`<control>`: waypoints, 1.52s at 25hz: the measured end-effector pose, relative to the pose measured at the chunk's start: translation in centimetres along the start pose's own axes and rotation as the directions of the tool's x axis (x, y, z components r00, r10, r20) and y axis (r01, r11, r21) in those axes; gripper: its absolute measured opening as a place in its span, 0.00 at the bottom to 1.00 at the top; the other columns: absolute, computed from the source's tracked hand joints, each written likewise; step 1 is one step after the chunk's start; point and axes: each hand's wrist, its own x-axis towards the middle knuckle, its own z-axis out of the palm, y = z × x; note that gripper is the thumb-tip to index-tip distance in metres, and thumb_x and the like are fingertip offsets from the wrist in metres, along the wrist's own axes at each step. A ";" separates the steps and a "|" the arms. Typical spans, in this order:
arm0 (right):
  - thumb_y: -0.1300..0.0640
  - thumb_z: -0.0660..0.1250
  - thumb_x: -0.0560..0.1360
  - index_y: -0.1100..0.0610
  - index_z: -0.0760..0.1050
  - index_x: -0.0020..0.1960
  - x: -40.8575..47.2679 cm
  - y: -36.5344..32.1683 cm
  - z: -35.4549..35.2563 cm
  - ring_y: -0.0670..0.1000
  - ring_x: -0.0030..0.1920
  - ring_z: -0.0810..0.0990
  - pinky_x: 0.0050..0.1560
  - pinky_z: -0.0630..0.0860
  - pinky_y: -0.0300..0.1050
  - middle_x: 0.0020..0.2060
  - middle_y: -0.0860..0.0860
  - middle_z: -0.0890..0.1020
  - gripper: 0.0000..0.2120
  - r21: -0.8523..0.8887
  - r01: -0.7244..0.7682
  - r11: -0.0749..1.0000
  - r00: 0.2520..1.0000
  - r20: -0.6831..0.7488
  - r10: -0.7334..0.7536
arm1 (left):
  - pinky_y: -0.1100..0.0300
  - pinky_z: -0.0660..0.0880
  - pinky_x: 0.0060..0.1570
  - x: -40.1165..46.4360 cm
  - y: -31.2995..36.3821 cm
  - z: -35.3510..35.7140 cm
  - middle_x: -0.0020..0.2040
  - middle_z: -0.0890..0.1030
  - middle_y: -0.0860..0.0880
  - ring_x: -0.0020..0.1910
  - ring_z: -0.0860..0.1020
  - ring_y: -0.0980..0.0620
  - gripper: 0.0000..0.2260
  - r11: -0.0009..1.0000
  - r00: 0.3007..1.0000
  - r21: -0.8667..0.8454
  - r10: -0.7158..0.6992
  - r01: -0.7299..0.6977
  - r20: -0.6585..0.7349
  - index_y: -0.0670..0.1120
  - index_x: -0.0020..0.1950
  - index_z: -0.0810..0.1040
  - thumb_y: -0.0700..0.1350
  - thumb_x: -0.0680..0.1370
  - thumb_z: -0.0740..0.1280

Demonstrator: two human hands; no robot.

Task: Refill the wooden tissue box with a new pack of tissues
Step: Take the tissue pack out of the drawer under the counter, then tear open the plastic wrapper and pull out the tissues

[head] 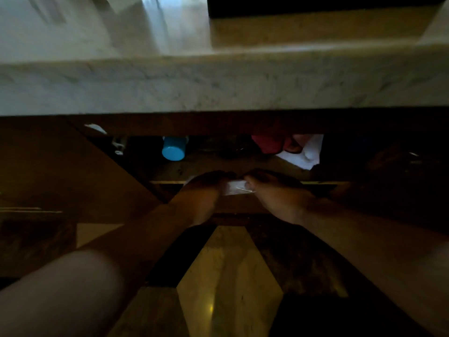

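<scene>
At the far left a dark wooden cupboard door (73, 171) stands swung open under a pale marble counter (218, 88). Just inside the opening, on the shelf, a blue cup (173, 148) lies on its side, and further right sit something red (269, 143) and a white cloth or paper (305, 152); the light is too dim to name them better. In front of the shelf edge the left hand (201, 193) is curled closed over the left end of a white pack of tissues (237, 187), and the right hand (274, 193) is pinched on its right end, thumb and fingers meeting at the top. Both hands hold the pack equally, neither nearer than the other. The pack lies with its long axis running left to right between them, level, straight ahead at arm's reach and low, below the counter. The wooden tissue box is not in view, so which way the pack must travel cannot be told; likely up toward the counter.
</scene>
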 end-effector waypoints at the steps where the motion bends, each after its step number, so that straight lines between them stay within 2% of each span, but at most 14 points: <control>1: 0.52 0.59 0.83 0.52 0.68 0.72 -1.1 -0.5 -1.5 0.55 0.66 0.76 0.65 0.73 0.50 0.69 0.53 0.75 0.18 -0.042 0.030 0.999 0.999 0.036 -0.029 | 0.63 0.70 0.59 -1.3 0.3 -1.4 0.70 0.75 0.44 0.65 0.75 0.48 0.20 0.997 0.996 0.007 0.075 -0.076 0.048 0.47 0.75 0.69 0.42 0.83 0.60; 3: 0.56 0.61 0.81 0.54 0.72 0.66 -3.2 -1.7 -4.4 0.58 0.55 0.82 0.51 0.80 0.53 0.60 0.55 0.79 0.14 -0.141 0.133 0.981 0.991 0.030 -0.130 | 0.53 0.72 0.65 -3.3 0.6 -4.0 0.71 0.74 0.43 0.67 0.75 0.43 0.23 0.993 0.991 -0.083 0.091 -0.082 0.102 0.50 0.77 0.66 0.41 0.82 0.62; 5: 0.58 0.61 0.81 0.55 0.72 0.63 -5.4 -3.6 -7.4 0.57 0.48 0.83 0.41 0.78 0.50 0.55 0.55 0.81 0.11 -0.124 0.172 0.977 0.985 0.053 -0.166 | 0.52 0.74 0.59 -5.6 2.0 -7.6 0.69 0.76 0.44 0.64 0.77 0.43 0.20 0.983 0.987 -0.176 0.071 -0.045 0.141 0.52 0.75 0.67 0.44 0.82 0.61; 8: 0.52 0.57 0.82 0.47 0.68 0.58 -8.2 -6.6 -12.5 0.47 0.40 0.76 0.33 0.63 0.34 0.43 0.43 0.74 0.05 -0.046 0.163 0.986 0.984 0.082 -0.159 | 0.59 0.71 0.45 -8.8 4.5 -12.5 0.61 0.77 0.48 0.55 0.78 0.48 0.16 0.978 0.960 -0.201 0.003 0.056 0.281 0.54 0.71 0.67 0.48 0.83 0.59; 9: 0.52 0.57 0.82 0.44 0.67 0.56 -9.0 -7.4 -14.2 0.46 0.38 0.75 0.33 0.60 0.33 0.41 0.41 0.71 0.04 -0.028 0.139 0.990 0.984 0.112 -0.135 | 0.61 0.70 0.41 -9.8 5.1 -14.1 0.57 0.77 0.50 0.51 0.78 0.50 0.15 0.976 0.956 -0.206 -0.005 0.068 0.295 0.54 0.69 0.68 0.49 0.83 0.59; 11: 0.55 0.62 0.80 0.45 0.70 0.58 -10.4 -9.4 -17.7 0.47 0.39 0.76 0.36 0.66 0.37 0.43 0.43 0.74 0.08 0.009 0.115 0.993 0.979 0.170 -0.115 | 0.63 0.73 0.40 -12.0 6.2 -17.5 0.52 0.76 0.53 0.47 0.77 0.54 0.15 0.966 0.956 -0.240 -0.021 0.094 0.292 0.54 0.68 0.68 0.48 0.81 0.62; 14: 0.58 0.65 0.78 0.50 0.72 0.62 -11.8 -13.1 -23.8 0.51 0.47 0.80 0.45 0.77 0.45 0.55 0.50 0.80 0.14 0.011 0.146 0.989 0.972 0.184 -0.145 | 0.53 0.78 0.57 -15.9 7.6 -24.1 0.63 0.78 0.51 0.57 0.79 0.50 0.20 0.945 0.965 -0.319 0.012 0.076 0.264 0.53 0.72 0.68 0.46 0.80 0.64; 18: 0.60 0.64 0.79 0.54 0.73 0.64 -13.6 -17.7 -32.0 0.55 0.55 0.80 0.56 0.78 0.53 0.59 0.54 0.81 0.14 0.038 0.167 0.985 0.975 0.141 -0.171 | 0.47 0.78 0.56 -19.5 9.0 -33.4 0.60 0.81 0.47 0.55 0.80 0.47 0.16 0.942 0.965 -0.316 -0.027 0.112 0.262 0.52 0.68 0.71 0.43 0.80 0.62; 25: 0.56 0.64 0.81 0.55 0.76 0.62 -15.1 -21.5 -42.0 0.56 0.54 0.80 0.55 0.76 0.51 0.56 0.55 0.83 0.11 0.079 0.181 0.980 0.981 0.058 -0.186 | 0.46 0.76 0.52 -23.1 12.1 -45.3 0.59 0.80 0.37 0.53 0.78 0.37 0.12 0.977 0.959 -0.190 -0.035 0.092 0.281 0.43 0.65 0.71 0.41 0.82 0.60; 27: 0.55 0.62 0.82 0.54 0.76 0.59 -15.5 -22.0 -44.2 0.56 0.51 0.81 0.50 0.76 0.49 0.53 0.55 0.83 0.09 0.092 0.196 0.976 0.978 0.061 -0.202 | 0.47 0.74 0.52 -23.4 12.7 -47.8 0.59 0.80 0.37 0.54 0.78 0.38 0.12 0.976 0.952 -0.187 -0.052 0.112 0.301 0.43 0.66 0.72 0.45 0.83 0.59; 31: 0.53 0.57 0.84 0.56 0.76 0.60 -16.1 -20.9 -48.0 0.56 0.52 0.80 0.52 0.74 0.48 0.54 0.56 0.82 0.12 0.166 0.169 0.972 0.979 0.084 -0.184 | 0.52 0.72 0.51 -23.3 13.7 -51.7 0.57 0.80 0.42 0.53 0.77 0.44 0.16 0.948 0.948 -0.259 -0.103 0.186 0.303 0.46 0.65 0.76 0.53 0.84 0.59; 33: 0.52 0.54 0.85 0.58 0.76 0.61 -16.3 -20.0 -49.2 0.57 0.53 0.80 0.52 0.74 0.50 0.54 0.57 0.81 0.15 0.205 0.158 0.966 0.980 0.086 -0.178 | 0.51 0.74 0.54 -23.6 13.4 -52.9 0.58 0.81 0.44 0.54 0.77 0.46 0.15 0.928 0.955 -0.295 -0.152 0.227 0.256 0.46 0.64 0.78 0.52 0.81 0.63; 35: 0.53 0.53 0.85 0.58 0.74 0.65 -16.2 -19.3 -49.6 0.58 0.55 0.79 0.56 0.75 0.54 0.57 0.58 0.80 0.15 0.242 0.130 0.962 0.985 0.082 -0.154 | 0.51 0.76 0.56 -24.1 12.2 -53.4 0.57 0.83 0.45 0.53 0.79 0.48 0.11 0.889 0.966 -0.380 -0.217 0.256 0.142 0.46 0.59 0.82 0.49 0.79 0.68; 38: 0.55 0.55 0.85 0.58 0.71 0.68 -15.8 -18.5 -48.9 0.58 0.57 0.79 0.56 0.78 0.58 0.58 0.59 0.80 0.15 0.361 0.050 0.931 0.996 0.053 -0.075 | 0.48 0.79 0.57 -24.7 10.3 -52.7 0.52 0.86 0.47 0.48 0.82 0.51 0.06 0.773 0.936 -0.574 -0.351 0.270 -0.034 0.45 0.53 0.85 0.44 0.77 0.72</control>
